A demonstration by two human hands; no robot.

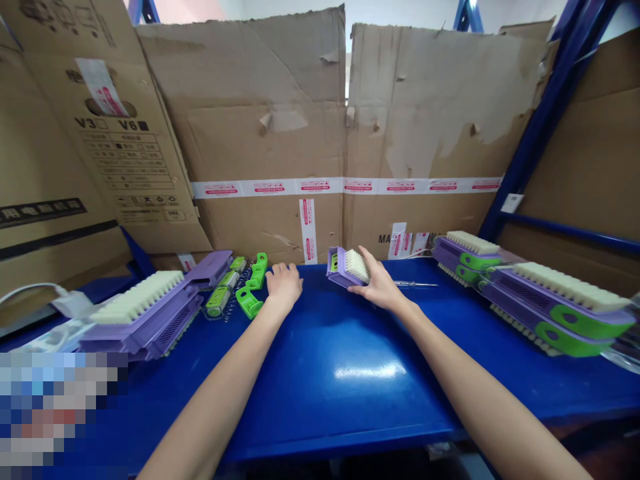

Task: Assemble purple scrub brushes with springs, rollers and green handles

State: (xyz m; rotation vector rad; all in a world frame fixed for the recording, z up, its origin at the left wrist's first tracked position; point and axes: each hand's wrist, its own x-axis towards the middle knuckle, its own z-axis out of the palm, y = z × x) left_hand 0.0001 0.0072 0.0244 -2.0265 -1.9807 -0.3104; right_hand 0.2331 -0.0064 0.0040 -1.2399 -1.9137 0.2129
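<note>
My right hand (377, 285) is closed around a purple brush (338, 268) with cream bristles, thumb and fingers on its right end. The brush is tilted, and a green part shows inside its left end. To the left, my left hand (285, 285) lies over the blue table, fingers extended forward and slightly apart, with nothing visible in it. Right beside it are bright green plastic loops (259, 272), and another green loop (249, 303) lies nearer. Further left are green-labelled pieces in clear casing (220, 299) and a row of small springs (231, 308).
Purple brushes (140, 313) are stacked at the left beside a white plug (73, 303). More purple-and-green brushes (555, 303) are stacked at the right. A thin screwdriver-like tool (416, 285) lies behind my right hand. Cardboard (250, 147) walls off the back of the blue table (320, 373).
</note>
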